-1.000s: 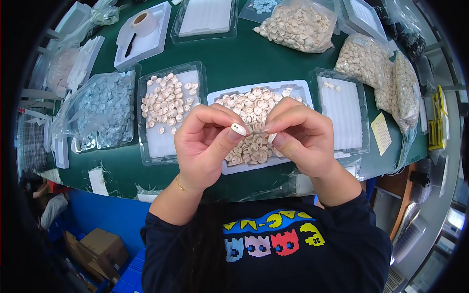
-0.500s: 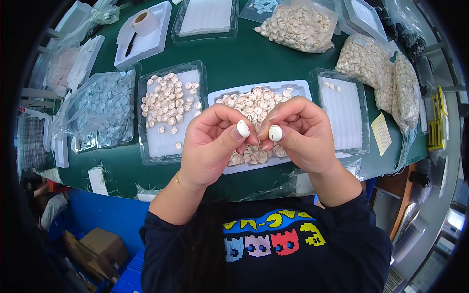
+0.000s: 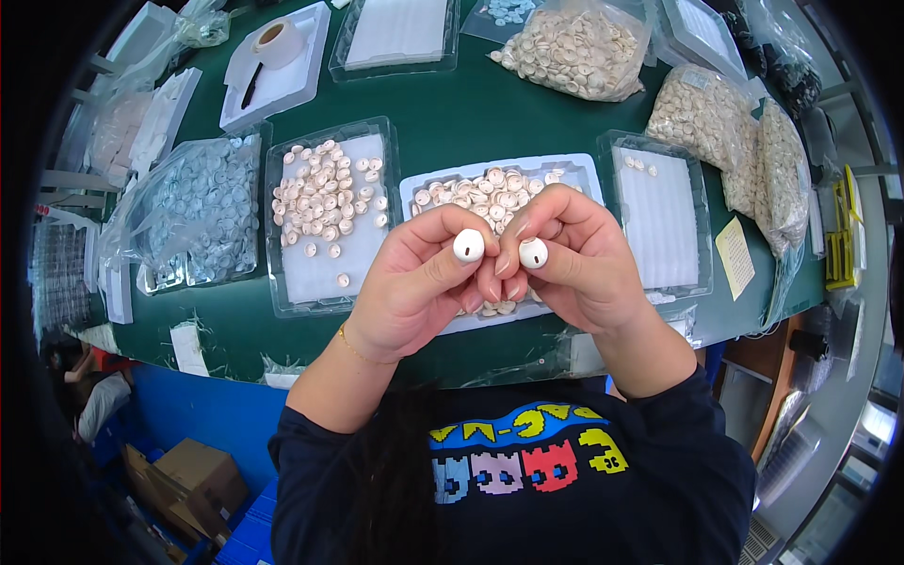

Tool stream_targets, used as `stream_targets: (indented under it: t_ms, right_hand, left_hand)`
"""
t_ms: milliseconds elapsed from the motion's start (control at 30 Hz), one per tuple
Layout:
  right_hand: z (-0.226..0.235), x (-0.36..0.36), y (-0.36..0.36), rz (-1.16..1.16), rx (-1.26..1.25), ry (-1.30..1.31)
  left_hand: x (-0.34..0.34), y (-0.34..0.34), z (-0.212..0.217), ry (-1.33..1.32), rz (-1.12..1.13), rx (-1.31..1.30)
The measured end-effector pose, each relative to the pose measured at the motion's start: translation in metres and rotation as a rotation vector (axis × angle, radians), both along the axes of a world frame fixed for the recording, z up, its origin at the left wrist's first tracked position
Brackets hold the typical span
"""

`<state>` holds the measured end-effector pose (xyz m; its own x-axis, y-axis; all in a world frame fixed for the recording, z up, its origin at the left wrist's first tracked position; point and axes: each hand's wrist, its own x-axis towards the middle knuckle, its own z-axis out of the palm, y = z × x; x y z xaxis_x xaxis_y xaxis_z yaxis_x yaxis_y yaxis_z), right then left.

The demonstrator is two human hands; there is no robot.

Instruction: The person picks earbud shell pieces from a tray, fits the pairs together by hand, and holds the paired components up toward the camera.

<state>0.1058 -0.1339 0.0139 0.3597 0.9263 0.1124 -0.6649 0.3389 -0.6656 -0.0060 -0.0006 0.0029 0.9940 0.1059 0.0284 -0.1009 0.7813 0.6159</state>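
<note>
Both hands have barely shifted since half a second ago, still up in front of the chest with the two white pieces split apart; a second back they were pinching one piece together. Left hand [image 3: 414,292] is pinching a small white cap [image 3: 468,246] between thumb and forefinger, open face turned up at the camera. Right hand [image 3: 579,268] pinches a second cap [image 3: 533,252] the same way, that one showing a small dark slot. The two caps sit just beside each other, not quite touching, and the knuckles of both hands meet below them.

Straight under the hands on the green worktop [image 3: 471,113] is a middle tray [image 3: 574,174] heaped with cream-coloured caps. To its left, a clear tray [image 3: 301,282] with more loose caps on white foam. To the right, a nearly bare tray [image 3: 664,226] with just a few pieces at the top. Further left is a bag of bluish parts [image 3: 188,212], and bags of beige caps [image 3: 574,47] lie along the far and right side
</note>
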Motion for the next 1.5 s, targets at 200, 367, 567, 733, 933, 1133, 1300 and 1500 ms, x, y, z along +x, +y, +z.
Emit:
stream_targets:
  t_ms: [200, 367, 567, 733, 933, 1133, 1300, 1500]
  right_hand:
    - [0.005, -0.002, 0.0, 0.004, -0.088, 0.037]
    - [0.006, -0.001, 0.0, 0.031, -0.108, 0.089]
    - [0.003, 0.001, -0.001, 0.047, -0.122, 0.139]
    - [-0.002, 0.005, -0.001, 0.072, -0.058, 0.154]
    - [-0.004, 0.011, 0.001, -0.344, -0.121, -0.367]
    - [-0.007, 0.018, 0.011, -0.68, -0.241, -1.357]
    - [-0.005, 0.035, 0.0, -0.499, -0.46, -1.422]
    - [-0.023, 0.042, -0.002, -0.156, -0.597, -1.677]
  left_hand:
    - [0.0, 0.0, -0.002, -0.021, -0.034, -0.034]
    - [0.0, 0.002, -0.001, -0.029, -0.077, -0.082]
    - [-0.001, 0.002, -0.003, 0.006, -0.099, -0.136]
    - [0.0, 0.003, -0.004, 0.011, -0.123, -0.242]
    - [0.011, 0.012, -0.006, 0.286, -0.099, 0.099]
    - [0.019, 0.017, -0.02, 0.263, -0.077, -0.218]
    - [0.009, 0.067, -0.019, 0.222, 0.418, 0.382]
    - [0.007, 0.068, -0.015, 0.451, 0.545, 1.728]
